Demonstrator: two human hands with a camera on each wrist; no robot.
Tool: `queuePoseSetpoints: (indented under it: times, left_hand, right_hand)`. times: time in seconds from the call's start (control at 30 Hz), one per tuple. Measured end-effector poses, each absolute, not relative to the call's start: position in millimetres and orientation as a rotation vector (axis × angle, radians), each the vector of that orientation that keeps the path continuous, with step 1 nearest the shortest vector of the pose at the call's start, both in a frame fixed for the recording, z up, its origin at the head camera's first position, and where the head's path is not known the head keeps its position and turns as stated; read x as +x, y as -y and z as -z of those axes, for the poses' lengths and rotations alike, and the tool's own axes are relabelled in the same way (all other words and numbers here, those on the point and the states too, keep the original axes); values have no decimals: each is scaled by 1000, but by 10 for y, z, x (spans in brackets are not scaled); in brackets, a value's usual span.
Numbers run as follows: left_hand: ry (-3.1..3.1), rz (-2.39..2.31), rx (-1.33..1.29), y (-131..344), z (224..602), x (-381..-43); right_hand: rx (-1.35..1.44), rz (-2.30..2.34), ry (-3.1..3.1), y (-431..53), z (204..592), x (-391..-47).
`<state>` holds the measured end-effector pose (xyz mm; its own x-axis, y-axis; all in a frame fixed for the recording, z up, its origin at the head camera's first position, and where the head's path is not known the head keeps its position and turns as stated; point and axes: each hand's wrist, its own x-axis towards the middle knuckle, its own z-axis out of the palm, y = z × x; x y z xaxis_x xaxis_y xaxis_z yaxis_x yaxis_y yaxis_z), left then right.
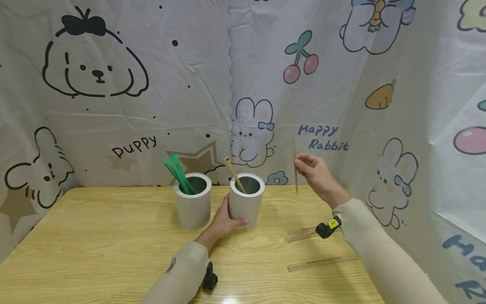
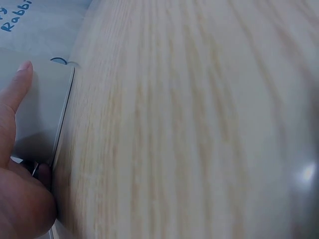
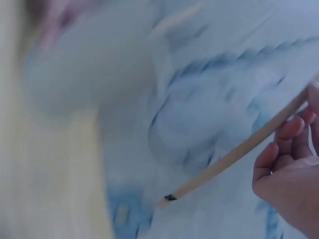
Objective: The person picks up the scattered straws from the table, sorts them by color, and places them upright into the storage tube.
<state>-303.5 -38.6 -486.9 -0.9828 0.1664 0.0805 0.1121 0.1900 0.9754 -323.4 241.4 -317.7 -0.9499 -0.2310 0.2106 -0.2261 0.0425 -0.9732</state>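
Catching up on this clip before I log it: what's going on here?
A person's left hand holds a white cup with a tan stick leaning inside it. The right hand pinches a thin stick, which is outside the cup. Beside it stands a second cup with green straws in it. Long thin packets lie on the table near the right sleeve.

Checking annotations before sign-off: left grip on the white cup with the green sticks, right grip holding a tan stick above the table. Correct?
Wrong cup: the head view shows the left grip on the other white cup, the one with a leaning stick inside. The rest is right: right grip holding a tan stick above the table.
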Motion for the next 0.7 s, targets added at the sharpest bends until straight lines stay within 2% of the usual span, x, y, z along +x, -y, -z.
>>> queuePoseSetpoints:
  times: [0.1,0.27,0.5,0.7]
  left_hand:
    - [-2391,-1955,280,382,4871,-3035]
    - [-2388,-1960,311,390,4862,-3023]
    - [-2392,-1973,330,400,4859,-3008]
    - [-2404,-1960,326,396,4835,-2995]
  right_hand:
    - [-528,2424,-1909,-2127,2961,-3197]
    - [-468,2587,-1681,-1698,2857,-3232]
    - [-308,2415,-1811,-1336,3231,-3335]
    - [-432,2075,-2153,-1561,3453,-3358]
